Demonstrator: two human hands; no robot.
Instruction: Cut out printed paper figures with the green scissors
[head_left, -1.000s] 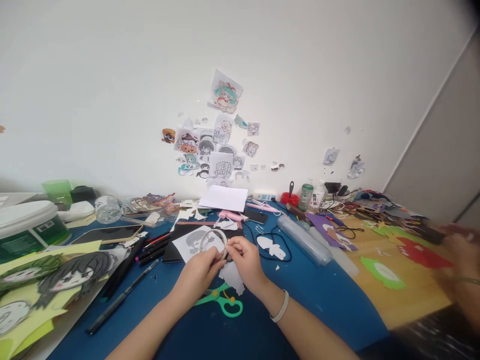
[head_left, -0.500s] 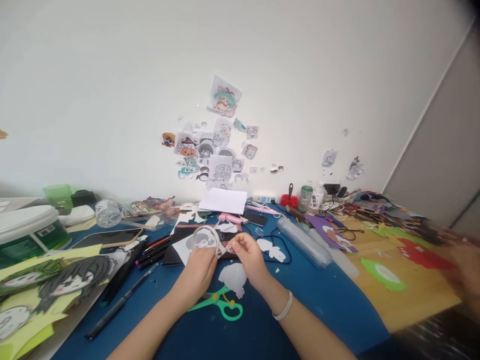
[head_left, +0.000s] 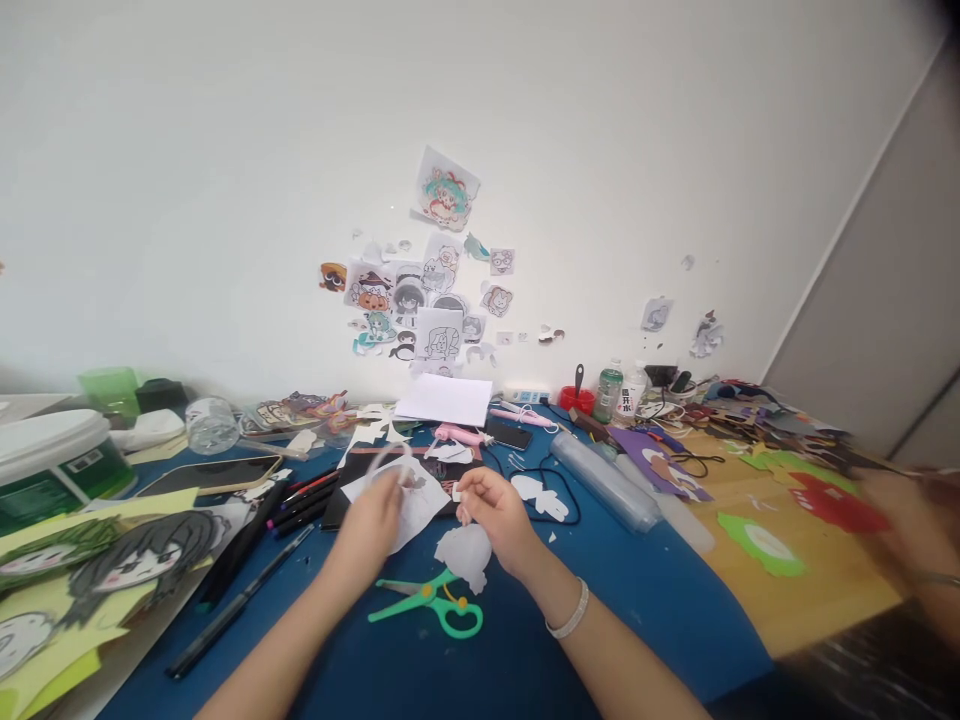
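My left hand [head_left: 373,522] is closed on a roll of clear tape [head_left: 391,449], which is smeared by motion. Under it lies a white sheet with a grey drawing [head_left: 421,515], partly covered by the hand. My right hand [head_left: 496,512] pinches a small whitish strip, probably a piece of tape [head_left: 456,491], between thumb and forefinger. Just below the right fingers is a pale paper cut-out [head_left: 466,556]. Nearer to me, green-handled scissors [head_left: 429,598] rest on the blue mat with their blades apart.
Pens [head_left: 240,603] and yellow sheets with drawn heads [head_left: 142,560] lie at the left, near a white tub [head_left: 56,450]. A clear plastic roll [head_left: 606,483] and coloured paper lie to the right. Another person's hand [head_left: 911,510] shows blurred at the far right.
My left hand has moved left with the tape roll, away from my right hand. My right hand stays nearly in place with the small strip.
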